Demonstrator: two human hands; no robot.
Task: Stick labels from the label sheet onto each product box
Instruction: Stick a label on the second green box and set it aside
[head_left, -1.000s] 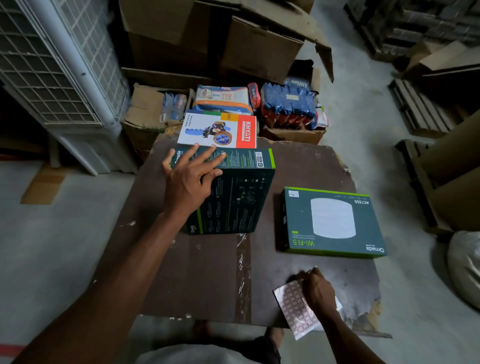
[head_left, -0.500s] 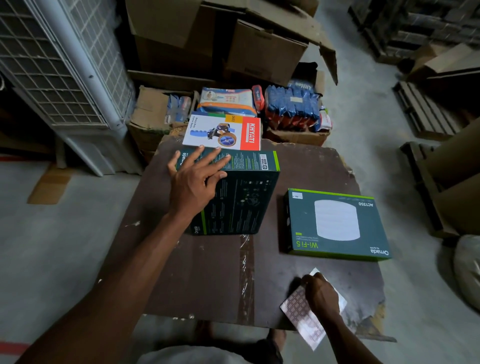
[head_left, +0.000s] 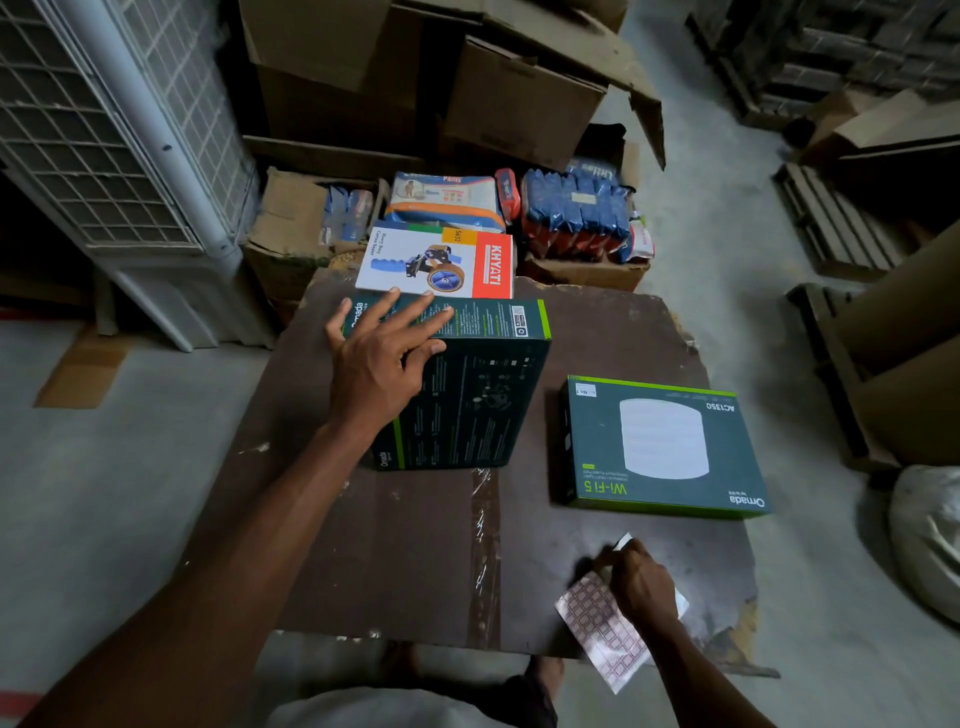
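A dark green box stack (head_left: 467, 395) stands at the middle of the brown board (head_left: 415, 545). My left hand (head_left: 382, 358) lies spread over its top left part, fingers apart, gripping nothing. To the right a flat green Wi-Fi 5 box (head_left: 660, 447) lies face up with a small white label (head_left: 585, 391) in its far left corner. Behind the stack sits a white and red KHYATI box (head_left: 441, 262). My right hand (head_left: 641, 582) presses and pinches the label sheet (head_left: 602, 629) at the board's near right edge.
Cardboard cartons (head_left: 467, 78) and packs of goods (head_left: 576, 213) crowd the floor behind the board. A white metal grille unit (head_left: 114, 130) stands at the left. Wooden pallets (head_left: 841, 218) and brown boards line the right, with a white sack (head_left: 930, 540) beside them.
My left hand stays on the green stack. My right hand has shifted a little on the label sheet, which has turned slightly at the board's edge.
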